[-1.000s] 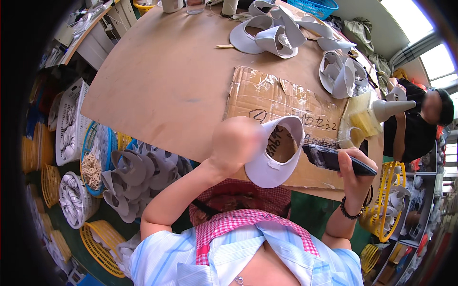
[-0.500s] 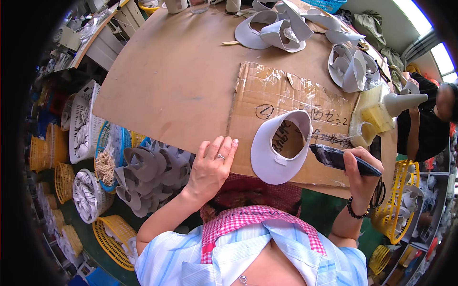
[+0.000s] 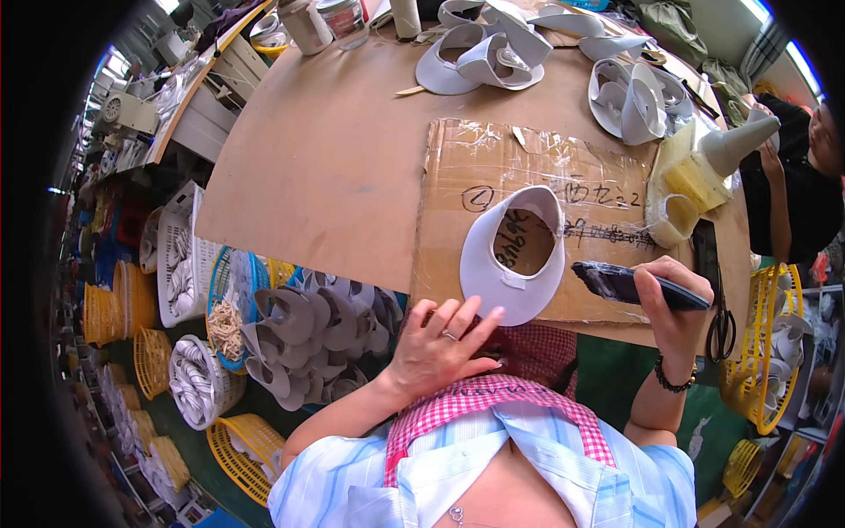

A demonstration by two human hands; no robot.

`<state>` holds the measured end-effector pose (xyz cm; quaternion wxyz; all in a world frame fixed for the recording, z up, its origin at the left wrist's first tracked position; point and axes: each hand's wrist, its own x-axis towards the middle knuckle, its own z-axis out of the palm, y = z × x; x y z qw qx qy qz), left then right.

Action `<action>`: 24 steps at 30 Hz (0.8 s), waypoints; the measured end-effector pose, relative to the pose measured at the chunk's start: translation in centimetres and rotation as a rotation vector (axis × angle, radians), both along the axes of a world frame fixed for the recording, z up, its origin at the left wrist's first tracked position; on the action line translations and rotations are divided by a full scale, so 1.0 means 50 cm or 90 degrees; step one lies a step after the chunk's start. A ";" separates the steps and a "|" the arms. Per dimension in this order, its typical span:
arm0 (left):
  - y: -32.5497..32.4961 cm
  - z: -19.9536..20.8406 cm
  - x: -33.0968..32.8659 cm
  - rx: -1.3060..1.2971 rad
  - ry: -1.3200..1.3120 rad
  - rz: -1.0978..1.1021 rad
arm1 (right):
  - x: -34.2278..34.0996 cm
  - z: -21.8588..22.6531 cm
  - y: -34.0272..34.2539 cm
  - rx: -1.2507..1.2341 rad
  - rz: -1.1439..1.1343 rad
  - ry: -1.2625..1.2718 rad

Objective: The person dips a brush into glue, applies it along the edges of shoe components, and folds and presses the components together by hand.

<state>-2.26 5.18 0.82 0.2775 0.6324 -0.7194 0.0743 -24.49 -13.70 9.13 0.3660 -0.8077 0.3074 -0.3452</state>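
Observation:
A white visor piece (image 3: 515, 255) lies on a taped cardboard sheet (image 3: 546, 194) on the brown table (image 3: 334, 158), its brim hanging toward me. My left hand (image 3: 440, 343) is off the table edge just below the visor, fingers spread, holding nothing. To the right of the visor, my right hand (image 3: 673, 295) grips a dark brush (image 3: 625, 283) with its bristle end pointing left over the cardboard.
Yellow glue bottles (image 3: 695, 172) stand at the right. Piles of white visor pieces (image 3: 493, 48) lie at the far side. Baskets of grey visor parts (image 3: 308, 339) sit on the floor to the left. Another person (image 3: 801, 176) sits at the right. Scissors (image 3: 722, 330) lie by the table's right edge.
My left hand let go of the visor and dropped back toward my body; the visor now rests on the cardboard. The right hand with the brush stayed about where it was.

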 end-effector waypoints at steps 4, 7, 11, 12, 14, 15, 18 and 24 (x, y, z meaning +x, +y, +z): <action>-0.032 -0.030 0.013 -0.087 -0.147 -0.073 | -0.007 0.004 0.002 -0.044 0.007 -0.038; -0.055 0.006 0.042 -0.130 0.034 -0.115 | -0.035 -0.003 0.001 -0.039 -0.023 -0.066; -0.075 0.022 0.139 -0.156 0.549 0.194 | -0.069 -0.017 -0.004 0.059 -0.077 -0.126; -0.073 -0.001 0.177 -0.177 0.882 0.211 | -0.070 -0.023 -0.007 0.064 -0.072 -0.120; -0.063 -0.034 0.209 -0.181 0.942 0.224 | -0.062 -0.032 -0.015 0.045 -0.057 -0.122; -0.056 -0.048 0.215 -0.181 1.030 0.234 | -0.058 -0.030 -0.014 0.050 -0.058 -0.135; -0.045 -0.053 0.225 -0.180 1.067 0.234 | -0.045 -0.029 -0.014 0.021 -0.032 -0.132; 0.008 -0.034 0.256 -0.191 1.062 0.299 | -0.013 -0.037 -0.014 0.078 0.017 -0.133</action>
